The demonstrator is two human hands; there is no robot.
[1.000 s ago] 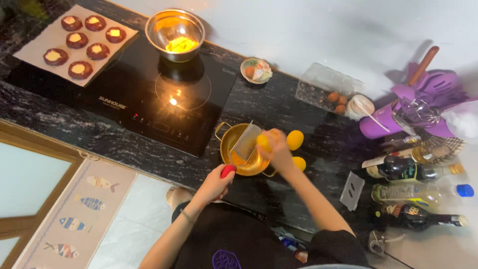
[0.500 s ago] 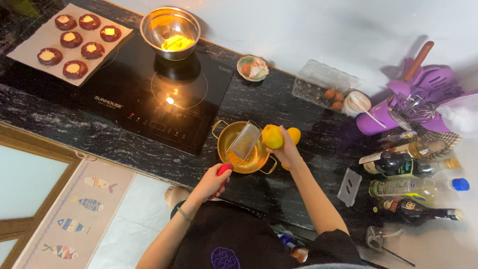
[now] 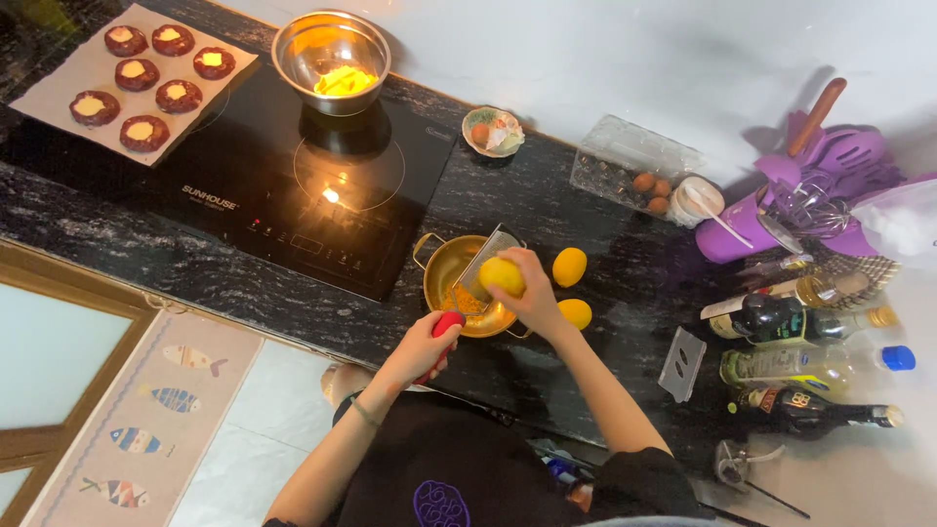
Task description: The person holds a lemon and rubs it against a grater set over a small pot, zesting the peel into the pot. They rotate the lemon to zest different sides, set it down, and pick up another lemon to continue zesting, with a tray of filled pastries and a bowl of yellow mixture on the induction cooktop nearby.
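Pressing lemon vs grater, right hand fingers clamped round it; left hand fist shut on red handle, tilted over gold pan so zest drops in.

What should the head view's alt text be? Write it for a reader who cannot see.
Seen from above, a person's right hand rubs a lemon on a grater over a gold pot, the left hand on the red handle. Two more lemons lie beside it on the black counter, with a steel bowl on the cooktop.
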